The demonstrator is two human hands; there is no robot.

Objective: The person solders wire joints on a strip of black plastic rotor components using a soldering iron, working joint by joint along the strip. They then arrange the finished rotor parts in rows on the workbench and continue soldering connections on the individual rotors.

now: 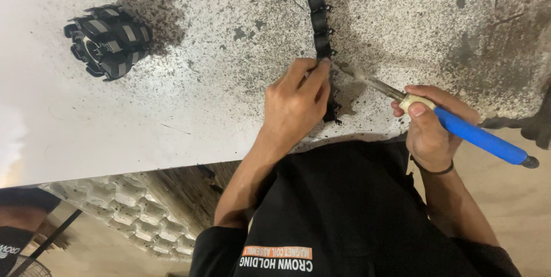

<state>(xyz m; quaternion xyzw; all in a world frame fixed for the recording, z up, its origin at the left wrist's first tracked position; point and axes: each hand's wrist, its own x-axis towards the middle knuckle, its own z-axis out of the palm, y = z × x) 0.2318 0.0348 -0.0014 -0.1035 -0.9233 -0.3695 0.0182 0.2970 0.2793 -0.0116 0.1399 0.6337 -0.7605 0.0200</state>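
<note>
A long black segmented strip (pixel 319 10) with small metal clips lies straight across the speckled white table (pixel 218 82), running from the far edge toward me. My left hand (pixel 298 102) presses down on the strip near its closer end, fingers closed over it. My right hand (pixel 427 125) grips a soldering iron with a blue handle (pixel 479 137). The iron's metal tip (pixel 350 72) points left and meets the strip just by my left fingertips.
A black ring-shaped coil assembly (pixel 108 40) with grey segments sits at the table's far left. Dark burn stains cover the table's right side. A white moulded tray (pixel 135 211) lies below the table edge. Dark cloth (pixel 536 125) hangs at the right edge.
</note>
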